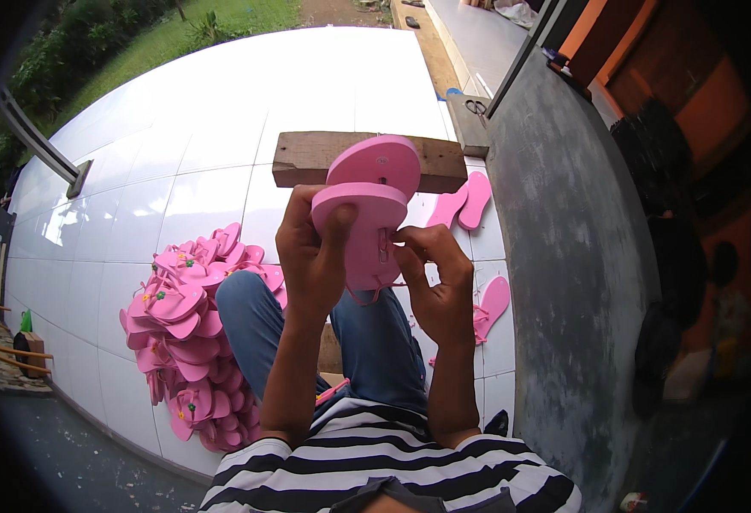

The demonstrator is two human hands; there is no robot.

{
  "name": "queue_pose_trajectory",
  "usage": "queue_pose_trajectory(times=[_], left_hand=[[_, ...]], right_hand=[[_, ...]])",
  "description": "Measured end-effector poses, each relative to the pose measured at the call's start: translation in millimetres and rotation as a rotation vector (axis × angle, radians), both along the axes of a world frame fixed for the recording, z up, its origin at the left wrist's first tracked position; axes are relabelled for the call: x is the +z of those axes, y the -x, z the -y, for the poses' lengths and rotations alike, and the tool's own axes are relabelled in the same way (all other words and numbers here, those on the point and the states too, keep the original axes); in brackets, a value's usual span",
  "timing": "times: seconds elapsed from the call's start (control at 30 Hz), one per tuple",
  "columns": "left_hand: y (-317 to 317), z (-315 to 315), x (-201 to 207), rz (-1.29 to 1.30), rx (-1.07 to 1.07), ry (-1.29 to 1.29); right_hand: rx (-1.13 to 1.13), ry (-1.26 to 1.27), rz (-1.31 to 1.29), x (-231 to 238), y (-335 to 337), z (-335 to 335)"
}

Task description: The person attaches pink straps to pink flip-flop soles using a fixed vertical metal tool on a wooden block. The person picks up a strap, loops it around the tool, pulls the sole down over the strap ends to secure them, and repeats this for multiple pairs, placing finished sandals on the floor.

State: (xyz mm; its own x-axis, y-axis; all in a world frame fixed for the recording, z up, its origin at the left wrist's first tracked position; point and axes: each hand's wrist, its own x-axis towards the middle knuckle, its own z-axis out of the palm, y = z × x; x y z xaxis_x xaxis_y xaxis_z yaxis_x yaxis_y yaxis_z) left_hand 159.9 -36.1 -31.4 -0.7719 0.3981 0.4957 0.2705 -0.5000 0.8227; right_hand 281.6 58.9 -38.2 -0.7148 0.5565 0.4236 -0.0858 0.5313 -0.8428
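One pink sandal (363,250) lies clasped in the left hand (309,261) — right hand (441,278) touching, grip unclear.

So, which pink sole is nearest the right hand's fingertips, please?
The lower central sole, gripped by the left hand; the upper sole juts out past its far edge.

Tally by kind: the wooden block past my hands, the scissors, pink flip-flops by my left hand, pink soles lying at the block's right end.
Wooden block: 1
Scissors: 1
Pink flip-flops by your left hand: 2
Pink soles by block: 2
Total: 6
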Motion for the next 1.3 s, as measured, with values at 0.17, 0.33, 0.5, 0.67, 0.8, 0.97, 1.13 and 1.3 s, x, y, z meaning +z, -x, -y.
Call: queue_pose_trajectory(times=[0.17,0.33,0.5,0.67,0.8,0.97,1.13,1.3], left_hand=[[3,-8,9,-0.052,0.059,0.075],[-15,2,-2,-0.001,0.125,0.095],[-37,11,9,0.118,0.148,0.114],[-41,22,3,0.119,0.189,0.158],[-47,32,-2,0.193,0.139,0.071],[-34,14,0,0.059,0.305,0.213],[-39,12,-10,0.078,0.360,0.114],[-48,33,-11,0.017,0.134,-0.052]], right_hand=[[0.361,0.456,-0.218,5,37,6],[0.152,0.519,-0.192,-2,29,28],[0.149,0.535,-0.179,-1,15,32],[0.121,0.457,-0.164,2,5,41],[0.102,0.294,-0.158,0,2,37],[0.097,0.313,-0.136,4,9,29],[0.044,0.285,-0.157,4,10,33],[0.068,0.001,-0.022,24,-14,40]])
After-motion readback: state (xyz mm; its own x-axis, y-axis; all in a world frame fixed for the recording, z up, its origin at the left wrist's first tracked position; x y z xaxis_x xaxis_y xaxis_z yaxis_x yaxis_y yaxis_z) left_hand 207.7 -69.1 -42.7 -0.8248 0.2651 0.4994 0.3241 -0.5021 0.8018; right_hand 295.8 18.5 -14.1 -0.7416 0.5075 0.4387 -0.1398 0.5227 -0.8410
